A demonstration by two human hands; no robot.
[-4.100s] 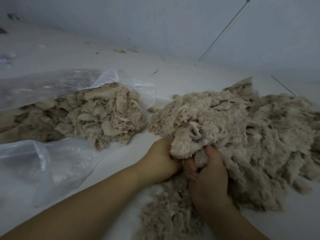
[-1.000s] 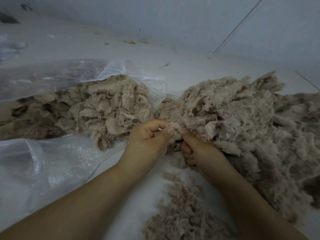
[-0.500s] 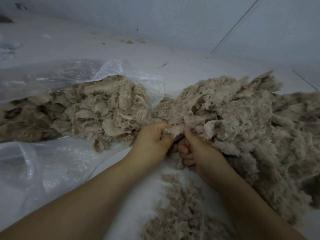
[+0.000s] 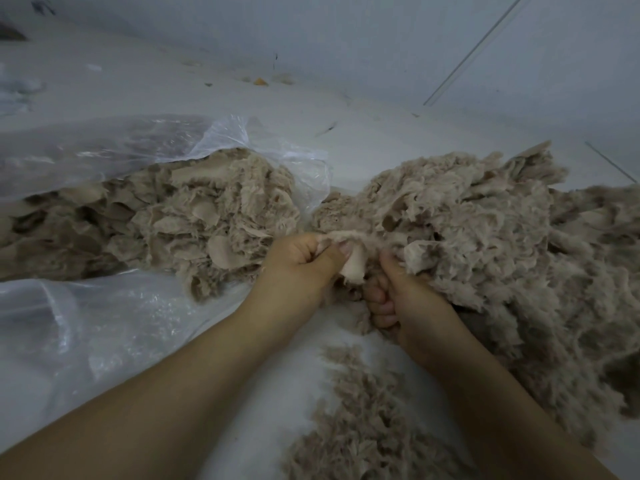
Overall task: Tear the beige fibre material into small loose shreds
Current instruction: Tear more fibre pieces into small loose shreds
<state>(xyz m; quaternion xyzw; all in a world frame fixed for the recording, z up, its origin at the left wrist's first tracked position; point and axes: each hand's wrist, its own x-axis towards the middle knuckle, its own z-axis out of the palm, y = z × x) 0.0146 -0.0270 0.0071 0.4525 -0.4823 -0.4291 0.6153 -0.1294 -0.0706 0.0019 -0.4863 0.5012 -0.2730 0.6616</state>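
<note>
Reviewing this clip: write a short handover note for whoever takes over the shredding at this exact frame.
Left hand: thumb and fingers pinch a pale piece of fibre.
Right hand: fingers curled, gripping fibre at the near edge of the big pile, right beside the left hand.
Things: clear bag on the left lies open, with fibre spilling from its mouth. Loose shreds lie near, between the forearms.
Done: some material is already shredded in front.
Left: tear the held piece apart, then go on through the big pile and the bag's contents, much of it still in coarse flakes.
</note>
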